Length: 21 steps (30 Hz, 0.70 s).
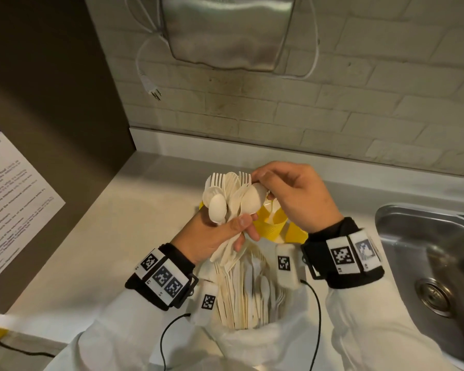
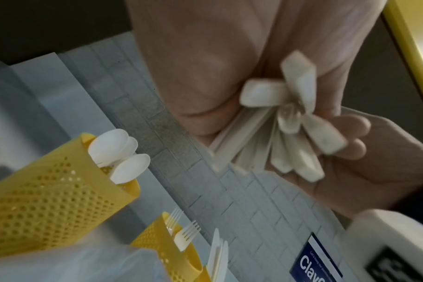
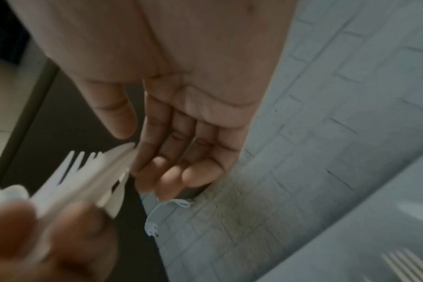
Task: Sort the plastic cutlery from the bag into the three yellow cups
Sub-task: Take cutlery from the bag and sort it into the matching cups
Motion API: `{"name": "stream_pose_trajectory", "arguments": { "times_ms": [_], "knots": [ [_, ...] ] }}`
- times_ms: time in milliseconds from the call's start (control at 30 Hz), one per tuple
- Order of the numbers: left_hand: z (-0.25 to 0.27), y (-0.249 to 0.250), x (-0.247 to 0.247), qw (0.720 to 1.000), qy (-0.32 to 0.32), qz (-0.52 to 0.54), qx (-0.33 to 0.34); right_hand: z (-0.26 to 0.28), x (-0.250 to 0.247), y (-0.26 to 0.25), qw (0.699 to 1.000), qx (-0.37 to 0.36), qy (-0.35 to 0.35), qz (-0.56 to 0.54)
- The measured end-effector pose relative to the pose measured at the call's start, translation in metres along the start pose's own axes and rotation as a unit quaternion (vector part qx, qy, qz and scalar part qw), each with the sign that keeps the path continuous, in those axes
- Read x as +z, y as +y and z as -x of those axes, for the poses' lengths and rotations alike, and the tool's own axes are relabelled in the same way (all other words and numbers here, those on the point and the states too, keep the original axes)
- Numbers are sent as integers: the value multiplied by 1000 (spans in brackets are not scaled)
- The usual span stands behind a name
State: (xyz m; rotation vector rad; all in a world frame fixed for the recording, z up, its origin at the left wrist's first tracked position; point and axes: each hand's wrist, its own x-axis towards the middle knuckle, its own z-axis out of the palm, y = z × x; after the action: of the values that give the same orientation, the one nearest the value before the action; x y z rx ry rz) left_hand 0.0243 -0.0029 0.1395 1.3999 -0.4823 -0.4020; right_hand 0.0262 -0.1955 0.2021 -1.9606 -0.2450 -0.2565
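My left hand (image 1: 239, 228) grips a fanned bundle of white plastic forks and spoons (image 1: 231, 194) by the handles, above the yellow cups (image 1: 268, 228). In the left wrist view the handle ends (image 2: 290, 122) splay out of its curled fingers. My right hand (image 1: 263, 183) pinches the bowl tip of one spoon (image 1: 252, 198) in that bundle between thumb and index finger (image 3: 147, 145). One perforated cup (image 2: 48, 200) holds spoons, a second (image 2: 157, 246) holds forks, and knives (image 2: 217, 253) stand beside them. The plastic bag (image 1: 252, 341) lies open below my wrists, full of cutlery.
A steel sink (image 1: 426, 263) lies to the right of the counter. A metal dispenser (image 1: 225, 30) hangs on the brick wall, with a loose plug (image 1: 153, 89) dangling. A dark panel with a printed notice (image 1: 8, 210) bounds the left side.
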Motion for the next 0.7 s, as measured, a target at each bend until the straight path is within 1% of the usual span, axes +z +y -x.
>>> {"name": "stream_pose_trajectory", "arguments": {
  "times_ms": [100, 167, 200, 267, 367, 500, 600, 700],
  "knots": [
    [1, 2, 0, 1000, -5, -8, 2, -11, -7, -4, 993, -18, -72, 89],
    [2, 2, 0, 1000, -11, -12, 3, -14, -10, -6, 987, -10, -122, 103],
    [2, 3, 0, 1000, -15, -14, 5, -15, -9, -6, 986, -15, -130, 106],
    [2, 2, -1, 1000, -15, -19, 8, -15, -6, -5, 986, -40, -102, 125],
    [1, 2, -3, 1000, -8, -20, 16, -13, 5, -2, 989, -74, -29, 127],
    [-1, 5, -6, 999, -17, -23, 19, -9, 15, 4, 991, -81, 43, 93],
    [-1, 3, -9, 999, -11, -33, 7, -8, 19, 7, 984, -104, 103, 98],
    [0, 0, -12, 1000, -5, -21, -5, -11, 19, 12, 979, -97, 159, 81]
  ]
}}
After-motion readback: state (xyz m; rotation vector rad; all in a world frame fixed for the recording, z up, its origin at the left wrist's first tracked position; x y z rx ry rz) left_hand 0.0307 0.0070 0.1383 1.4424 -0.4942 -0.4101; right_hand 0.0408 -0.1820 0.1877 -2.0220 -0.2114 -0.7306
